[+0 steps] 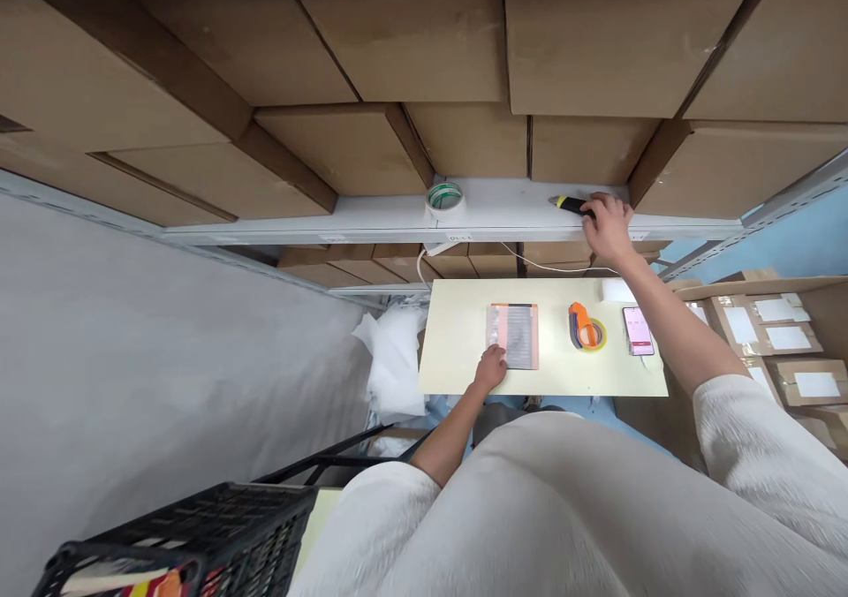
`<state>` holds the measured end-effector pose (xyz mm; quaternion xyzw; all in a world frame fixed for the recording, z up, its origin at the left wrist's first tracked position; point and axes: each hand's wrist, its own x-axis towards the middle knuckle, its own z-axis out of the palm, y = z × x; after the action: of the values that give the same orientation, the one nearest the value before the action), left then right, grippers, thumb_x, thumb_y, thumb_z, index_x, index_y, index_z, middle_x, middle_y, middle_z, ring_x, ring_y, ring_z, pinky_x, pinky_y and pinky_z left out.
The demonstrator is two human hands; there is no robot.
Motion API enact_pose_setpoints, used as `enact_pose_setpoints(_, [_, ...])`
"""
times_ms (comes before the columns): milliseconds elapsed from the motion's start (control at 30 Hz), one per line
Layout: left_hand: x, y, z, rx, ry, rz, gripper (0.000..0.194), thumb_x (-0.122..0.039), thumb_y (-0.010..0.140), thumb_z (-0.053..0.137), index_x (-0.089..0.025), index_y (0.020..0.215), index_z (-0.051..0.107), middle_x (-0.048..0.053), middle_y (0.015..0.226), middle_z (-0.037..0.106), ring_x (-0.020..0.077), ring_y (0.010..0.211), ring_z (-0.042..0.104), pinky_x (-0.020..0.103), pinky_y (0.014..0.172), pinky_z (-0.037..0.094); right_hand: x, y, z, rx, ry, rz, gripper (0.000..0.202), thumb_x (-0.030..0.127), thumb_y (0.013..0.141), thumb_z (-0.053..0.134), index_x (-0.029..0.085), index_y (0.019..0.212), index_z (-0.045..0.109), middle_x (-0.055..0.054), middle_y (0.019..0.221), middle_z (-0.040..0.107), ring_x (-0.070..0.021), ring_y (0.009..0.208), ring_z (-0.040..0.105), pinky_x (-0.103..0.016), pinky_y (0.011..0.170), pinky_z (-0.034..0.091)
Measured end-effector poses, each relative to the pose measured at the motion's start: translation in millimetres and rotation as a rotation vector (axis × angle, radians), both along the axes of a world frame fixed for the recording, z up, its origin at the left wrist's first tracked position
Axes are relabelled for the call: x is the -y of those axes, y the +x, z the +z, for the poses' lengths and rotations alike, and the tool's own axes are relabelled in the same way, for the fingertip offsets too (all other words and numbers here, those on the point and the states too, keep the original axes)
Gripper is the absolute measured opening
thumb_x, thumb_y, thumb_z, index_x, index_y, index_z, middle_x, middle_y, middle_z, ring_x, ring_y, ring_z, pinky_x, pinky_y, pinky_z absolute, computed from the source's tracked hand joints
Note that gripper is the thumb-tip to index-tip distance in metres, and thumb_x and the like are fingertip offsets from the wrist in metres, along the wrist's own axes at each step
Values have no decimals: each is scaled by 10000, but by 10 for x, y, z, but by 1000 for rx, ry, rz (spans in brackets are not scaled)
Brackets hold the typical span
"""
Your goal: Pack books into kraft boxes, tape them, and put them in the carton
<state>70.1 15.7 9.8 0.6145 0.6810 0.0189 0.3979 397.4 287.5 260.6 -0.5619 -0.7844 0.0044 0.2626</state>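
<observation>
My right hand (pixel 608 226) reaches up to the grey shelf and is closed around the black end of a black and yellow utility knife (pixel 571 204), whose tip points left. Down on the pale table, my left hand (pixel 491 367) lies on the lower left corner of a flat, clear-wrapped packet (pixel 521 336) with grey and pinkish-orange areas. Its fingers look laid out on the packet rather than wrapped round it. To the packet's right sits an orange tape dispenser (pixel 583 325) with a roll of tape.
A white tape roll (pixel 447 201) stands on the shelf (pixel 503 198), below stacked cardboard boxes (pixel 424 32). The table (pixel 457 306) also bears a lit phone (pixel 638 330). White packing sheets (pixel 394 358) hang at its left. A black crate (pixel 252 526) is lower left; labelled cartons (pixel 788 336) are at right.
</observation>
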Motion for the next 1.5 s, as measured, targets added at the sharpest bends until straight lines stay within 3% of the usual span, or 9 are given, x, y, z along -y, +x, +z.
enact_pose_setpoints(133, [8, 23, 38, 75, 47, 17, 473, -78, 915, 559, -168, 1347, 730, 156, 1523, 663, 294, 1519, 541, 460, 1314, 395, 437, -223, -98, -197, -16, 97, 308, 277, 1026, 471, 271, 1261, 671, -139, 1430, 653, -374, 1370, 536, -612, 1163, 374])
enact_pose_setpoints(267, [39, -22, 51, 112, 92, 9, 475, -62, 911, 526, -168, 1322, 739, 144, 1481, 688, 278, 1482, 575, 457, 1308, 417, 1145, -601, -657, -436, -324, 186, 263, 300, 1045, 486, 257, 1191, 700, -120, 1317, 728, -318, 1301, 628, -533, 1157, 467])
enact_pose_setpoints(467, [82, -142, 50, 123, 145, 5, 495, -51, 898, 515, -170, 1327, 729, 144, 1492, 671, 277, 1496, 564, 477, 1303, 427, 2018, -999, -1803, -524, -1072, -210, 475, 233, 921, 613, 192, 1391, 673, -145, 1426, 708, -270, 1268, 701, -393, 1113, 548])
enact_pose_setpoints(567, [75, -151, 40, 139, 161, 5, 531, -58, 876, 541, -193, 1354, 725, 131, 1507, 667, 288, 1499, 563, 503, 1303, 429, 2209, -1057, -2155, -504, -1168, -387, 542, 233, 895, 628, 151, 1429, 665, -170, 1464, 697, -299, 1360, 672, -379, 1144, 525])
enact_pose_setpoints(667, [44, -131, 26, 149, 154, -3, 575, -75, 867, 570, -224, 1405, 709, 117, 1530, 661, 294, 1535, 526, 514, 1320, 408, 2286, -1096, -2345, -545, -1191, -465, 510, 253, 880, 627, 153, 1374, 704, -151, 1398, 742, -293, 1304, 708, -364, 1119, 534])
enact_pose_setpoints(867, [10, -126, -5, 110, 37, 24, 626, -117, 877, 611, -221, 1494, 640, 138, 1638, 575, 324, 1577, 479, 507, 1325, 383, 2303, -1137, -2486, -578, -1152, -574, 450, 281, 819, 638, 174, 1241, 752, -137, 1290, 787, -285, 1198, 739, -349, 1016, 574])
enact_pose_setpoints(1100, [27, -176, 9, 167, -9, 37, 741, -193, 885, 676, -150, 1609, 524, 189, 1715, 488, 329, 1619, 440, 429, 1358, 329, 2245, -1156, -2465, -655, -1144, -686, 202, 380, 745, 713, 213, 858, 708, -110, 935, 781, -279, 924, 732, -350, 783, 587])
enact_pose_setpoints(1300, [16, -276, 26, 269, -16, 62, 757, -203, 851, 713, -182, 1590, 550, 179, 1715, 486, 348, 1590, 479, 447, 1327, 382, 2269, -1257, -2270, -786, -1118, -668, 193, 381, 726, 702, 238, 814, 607, -26, 755, 664, -208, 789, 669, -298, 698, 568])
enact_pose_setpoints(1500, [10, -479, 172, 400, 104, 141, 478, -117, 834, 671, -173, 1304, 741, 181, 1506, 633, 328, 1477, 583, 439, 1281, 438, 2316, -1614, -1958, -938, -1038, -542, 270, 405, 707, 727, 263, 800, 517, 42, 689, 550, -158, 680, 561, -274, 622, 523])
